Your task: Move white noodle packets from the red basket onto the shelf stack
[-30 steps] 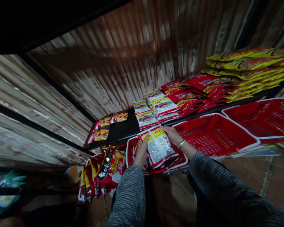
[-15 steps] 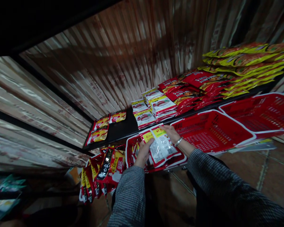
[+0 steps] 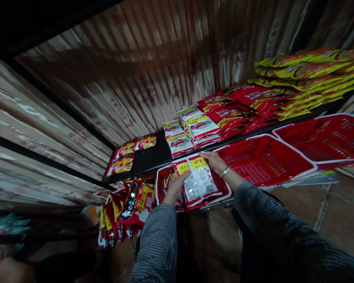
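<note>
Between my two hands is a noodle packet (image 3: pixel 199 181), white and red with a yellow band, its printed back facing up. My left hand (image 3: pixel 177 186) grips its left edge, thumb on top. My right hand (image 3: pixel 214 162), with a silver bangle at the wrist, holds the far right corner. Below the packet is a red basket (image 3: pixel 161 177) with more packets in it, partly hidden by my hands. Just beyond, on a black shelf (image 3: pixel 152 159), lie stacked white and yellow packets (image 3: pixel 202 125).
Red packets (image 3: pixel 233 112) and yellow packets (image 3: pixel 306 78) are stacked along the shelf's right; a few red-yellow ones (image 3: pixel 122 163) lie left. Two red baskets (image 3: pixel 259 157) stand at right. A basket of red packets (image 3: pixel 138 200) is at left. A blurred person's hand (image 3: pixel 6 263) shows lower left.
The packet stays in both hands over the basket, held almost the same. The view has shifted slightly. At the lower left, a blurred hand of another person has come into view.
</note>
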### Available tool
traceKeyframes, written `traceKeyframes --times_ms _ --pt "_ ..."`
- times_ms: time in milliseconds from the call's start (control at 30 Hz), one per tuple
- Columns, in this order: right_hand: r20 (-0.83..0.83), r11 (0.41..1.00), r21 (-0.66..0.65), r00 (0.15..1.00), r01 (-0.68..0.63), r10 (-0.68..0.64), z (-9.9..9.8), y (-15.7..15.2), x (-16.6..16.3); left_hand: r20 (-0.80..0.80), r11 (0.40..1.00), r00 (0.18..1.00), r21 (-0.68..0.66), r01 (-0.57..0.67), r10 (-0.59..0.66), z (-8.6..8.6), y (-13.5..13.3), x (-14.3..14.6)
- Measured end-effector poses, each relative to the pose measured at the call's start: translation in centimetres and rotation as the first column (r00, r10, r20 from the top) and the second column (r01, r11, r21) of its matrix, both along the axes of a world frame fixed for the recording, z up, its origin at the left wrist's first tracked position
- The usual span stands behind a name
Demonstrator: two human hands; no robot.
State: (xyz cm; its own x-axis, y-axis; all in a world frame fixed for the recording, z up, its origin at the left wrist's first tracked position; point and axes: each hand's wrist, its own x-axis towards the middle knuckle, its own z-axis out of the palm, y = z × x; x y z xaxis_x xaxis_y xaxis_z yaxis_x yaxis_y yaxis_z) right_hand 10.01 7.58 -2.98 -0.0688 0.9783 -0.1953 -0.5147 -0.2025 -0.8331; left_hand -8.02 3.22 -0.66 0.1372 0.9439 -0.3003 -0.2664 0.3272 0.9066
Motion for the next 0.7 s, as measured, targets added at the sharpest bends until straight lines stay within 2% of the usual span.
traceKeyframes --times_ms 200,267,333,433,567,633,700 --pt "0.078 0.999 0.016 0.996 -0.036 0.035 0.3 0.2 0.3 0.004 1.0 1.0 -0.021 -0.002 0.002 0.3 -0.2 0.0" --pt "0.196 0.996 0.089 0.981 -0.003 -0.015 0.5 0.1 0.6 0.002 0.999 1.0 -0.026 0.025 -0.025 0.2 -0.3 -0.1" --pt "0.364 0.973 0.228 0.925 0.028 -0.112 0.7 -0.1 0.8 -0.011 0.997 0.998 -0.031 0.066 -0.067 -0.3 -0.5 0.1" --pt "0.577 0.912 0.4 0.798 -0.092 -0.173 0.9 -0.8 0.6 -0.063 0.992 0.991 -0.052 0.113 -0.116 -1.2 -0.6 0.5" --pt "0.703 0.851 0.414 0.707 -0.324 -0.073 0.5 -1.3 -0.3 -0.107 0.988 0.982 -0.048 0.149 -0.154 -2.2 -0.8 1.2" --pt "0.716 0.854 0.398 0.695 -0.335 -0.061 0.1 -1.1 -0.5 -0.102 0.986 0.981 -0.044 0.163 -0.167 -2.3 -0.8 1.3" --pt "0.714 0.877 0.394 0.692 -0.274 -0.104 -0.1 -0.8 -0.5 -0.096 0.984 0.98 -0.06 0.169 -0.174 -2.3 -0.9 1.3"
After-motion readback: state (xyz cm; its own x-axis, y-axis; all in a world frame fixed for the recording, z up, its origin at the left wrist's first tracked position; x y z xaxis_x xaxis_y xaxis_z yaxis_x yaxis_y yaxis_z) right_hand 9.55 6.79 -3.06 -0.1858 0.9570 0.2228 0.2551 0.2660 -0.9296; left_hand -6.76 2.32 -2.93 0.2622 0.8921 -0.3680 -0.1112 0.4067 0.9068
